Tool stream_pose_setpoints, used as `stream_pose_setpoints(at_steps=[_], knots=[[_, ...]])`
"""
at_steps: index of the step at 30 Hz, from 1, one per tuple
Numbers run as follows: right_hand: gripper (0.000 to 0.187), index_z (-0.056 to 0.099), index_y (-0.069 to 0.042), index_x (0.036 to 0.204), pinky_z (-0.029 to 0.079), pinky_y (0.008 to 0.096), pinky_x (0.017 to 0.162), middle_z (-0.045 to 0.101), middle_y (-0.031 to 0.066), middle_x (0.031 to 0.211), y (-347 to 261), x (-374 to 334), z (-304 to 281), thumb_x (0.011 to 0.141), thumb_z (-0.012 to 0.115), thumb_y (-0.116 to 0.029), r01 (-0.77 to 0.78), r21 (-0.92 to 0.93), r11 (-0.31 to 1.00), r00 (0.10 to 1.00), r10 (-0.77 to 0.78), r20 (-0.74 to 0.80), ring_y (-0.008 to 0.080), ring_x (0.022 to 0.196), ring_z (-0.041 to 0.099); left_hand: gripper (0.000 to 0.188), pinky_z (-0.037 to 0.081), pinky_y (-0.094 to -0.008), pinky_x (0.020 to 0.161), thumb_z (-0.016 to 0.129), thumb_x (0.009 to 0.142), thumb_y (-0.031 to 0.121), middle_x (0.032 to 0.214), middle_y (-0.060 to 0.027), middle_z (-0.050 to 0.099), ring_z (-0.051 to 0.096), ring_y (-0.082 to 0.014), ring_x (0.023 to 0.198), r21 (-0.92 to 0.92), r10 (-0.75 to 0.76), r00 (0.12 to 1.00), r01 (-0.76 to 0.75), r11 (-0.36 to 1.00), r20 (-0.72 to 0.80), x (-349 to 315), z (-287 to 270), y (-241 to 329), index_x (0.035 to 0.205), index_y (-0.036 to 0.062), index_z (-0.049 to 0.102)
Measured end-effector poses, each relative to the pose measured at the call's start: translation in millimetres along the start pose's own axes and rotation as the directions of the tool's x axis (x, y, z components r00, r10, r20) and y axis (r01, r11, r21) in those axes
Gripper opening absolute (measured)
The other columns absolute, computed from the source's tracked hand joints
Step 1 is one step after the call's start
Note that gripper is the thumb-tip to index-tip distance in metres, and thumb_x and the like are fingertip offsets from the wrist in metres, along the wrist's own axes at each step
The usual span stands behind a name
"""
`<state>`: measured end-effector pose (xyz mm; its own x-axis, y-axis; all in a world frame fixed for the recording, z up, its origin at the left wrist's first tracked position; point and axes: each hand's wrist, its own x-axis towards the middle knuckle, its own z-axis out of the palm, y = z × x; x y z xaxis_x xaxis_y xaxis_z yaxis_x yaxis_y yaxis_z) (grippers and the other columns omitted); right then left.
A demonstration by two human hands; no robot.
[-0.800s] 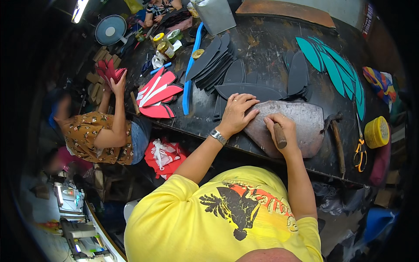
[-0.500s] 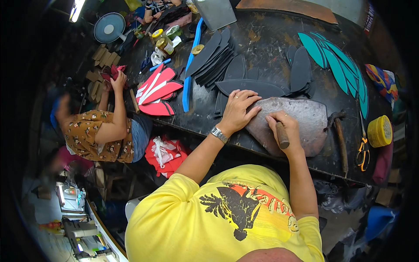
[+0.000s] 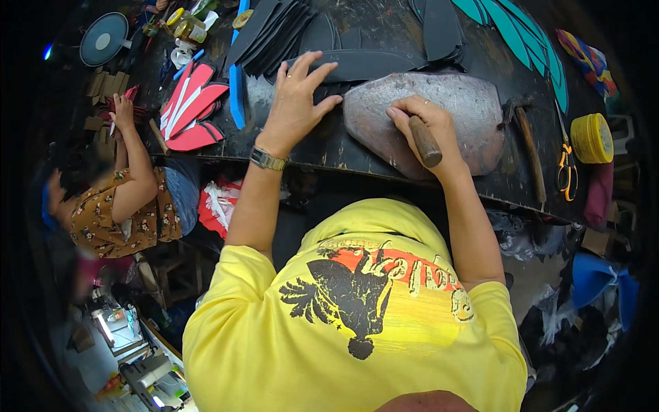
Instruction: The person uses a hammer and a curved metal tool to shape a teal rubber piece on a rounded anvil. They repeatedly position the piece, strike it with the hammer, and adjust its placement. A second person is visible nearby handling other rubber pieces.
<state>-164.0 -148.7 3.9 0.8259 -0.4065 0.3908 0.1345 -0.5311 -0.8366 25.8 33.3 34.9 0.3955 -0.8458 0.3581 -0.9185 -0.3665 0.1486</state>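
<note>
My right hand [image 3: 439, 130] grips a tool by its wooden handle [image 3: 425, 141]. Its working end is hidden by the fingers, so its kind does not show. The hand is over a worn grey-brown slab [image 3: 473, 113] at the table's near edge. With fingers and thumb spread, my left hand [image 3: 292, 110] is left of the slab, its fingertips at the left end of a long pointed black sheet piece [image 3: 377, 64]. That piece lies just beyond the slab. Stacks of similar black pieces [image 3: 268, 38] stand behind it, with another pile [image 3: 443, 31] further right.
Right of the slab lie a hammer [image 3: 528, 154], orange-handled scissors [image 3: 566, 172] and a yellow tub [image 3: 592, 139]. Teal pieces [image 3: 528, 38] fan out at far right. Red pieces [image 3: 195, 113] and a blue strip [image 3: 237, 96] are left. A co-worker [image 3: 130, 206] sits at left.
My left hand has drawn back from the slab's upper left edge, and its fingers have spread. My right hand stays over the slab with the tool. The whole view has shifted.
</note>
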Motion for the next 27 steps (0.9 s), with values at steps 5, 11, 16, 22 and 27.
stream_pose_setpoints(at_steps=[5,11,16,22,27], knots=[[0.013,0.072,-0.002,0.095,0.053,0.0359,0.071,0.070,0.0143,0.087,-1.9,-0.1,0.6,0.089,0.076,-0.013,-0.004,-0.009,1.000,1.000,0.004,0.001,0.0300,0.077,0.069,0.063,0.035,-0.0493,0.118,0.082,0.084,0.027,0.150,-0.0164,0.052,0.048,-0.0371,0.138,-0.017,0.090,0.996,-0.089,0.996,0.028,21.5,7.6,-17.1,0.141,0.0127,0.059],[0.012,0.072,-0.002,0.095,0.053,0.0351,0.071,0.070,0.0140,0.087,-1.5,-0.6,1.3,0.088,0.076,-0.011,0.031,-0.049,0.998,1.000,-0.031,-0.002,0.0294,0.077,0.069,0.058,0.050,-0.0416,0.103,0.081,0.083,0.027,0.134,-0.0192,0.064,0.062,-0.0377,0.122,-0.131,0.093,0.993,-0.082,0.988,0.078,39.0,12.9,-21.1,0.133,0.0028,0.063],[0.011,0.072,-0.002,0.095,0.053,0.0343,0.072,0.070,0.0134,0.087,-2.9,0.4,1.8,0.088,0.076,-0.010,0.002,-0.056,0.998,1.000,-0.001,0.013,0.0285,0.076,0.068,0.038,0.055,-0.0395,0.095,0.081,0.085,0.023,0.125,-0.0197,0.070,0.068,-0.0370,0.111,-0.199,0.029,0.997,-0.013,0.980,0.077,43.8,11.0,-25.5,0.116,0.0022,0.073],[0.010,0.073,-0.002,0.096,0.053,0.0340,0.072,0.070,0.0130,0.086,-5.3,1.2,1.9,0.089,0.075,-0.010,0.009,-0.070,0.998,1.000,-0.008,0.014,0.0271,0.076,0.068,0.020,0.057,-0.0367,0.083,0.077,0.089,0.016,0.104,-0.0126,0.075,0.073,-0.0309,0.094,-0.253,0.061,0.998,-0.065,0.965,-0.023,41.8,14.8,-22.4,0.102,0.0010,0.074],[0.010,0.073,-0.002,0.097,0.052,0.0331,0.071,0.069,0.0123,0.084,-7.4,-0.2,2.0,0.090,0.075,-0.010,-0.024,-0.063,0.998,0.999,0.022,-0.033,0.0246,0.075,0.067,0.013,0.056,-0.0365,0.078,0.078,0.087,0.016,0.094,-0.0071,0.075,0.072,-0.0296,0.084,-0.209,0.148,0.899,-0.252,0.945,-0.411,41.8,7.5,-11.5,0.094,0.0067,0.073]])
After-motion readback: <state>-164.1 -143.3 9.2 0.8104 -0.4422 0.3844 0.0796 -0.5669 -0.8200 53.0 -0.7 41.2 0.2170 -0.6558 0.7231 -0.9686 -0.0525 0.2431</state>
